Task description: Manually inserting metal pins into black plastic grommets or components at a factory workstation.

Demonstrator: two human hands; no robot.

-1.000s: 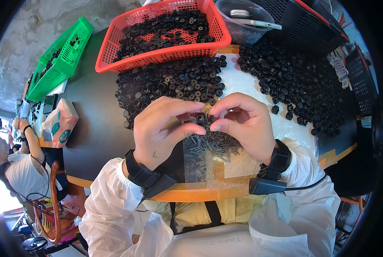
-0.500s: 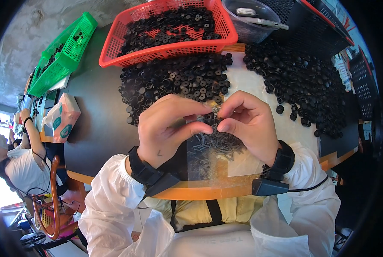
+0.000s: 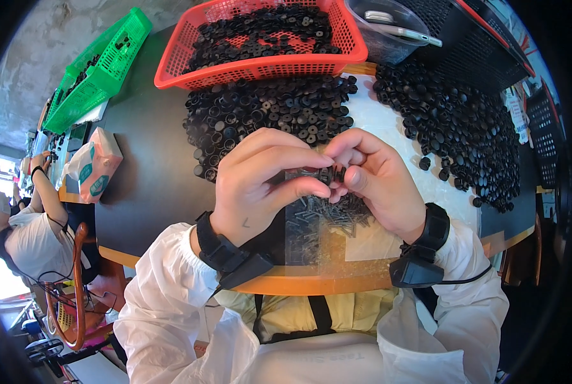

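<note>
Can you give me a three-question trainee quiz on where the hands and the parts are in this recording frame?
1. True or false: the left hand and the right hand meet fingertip to fingertip over a small black part.
2. Which container holds black parts at the far edge of the table? A. red basket B. yellow bucket C. white bowl
3. Fill in: under the hands lies a clear plastic bag of small dark ____.

Key: 1 true; 2 A; 3 screws (thin and pin-like; exact kind hard to tell).
</note>
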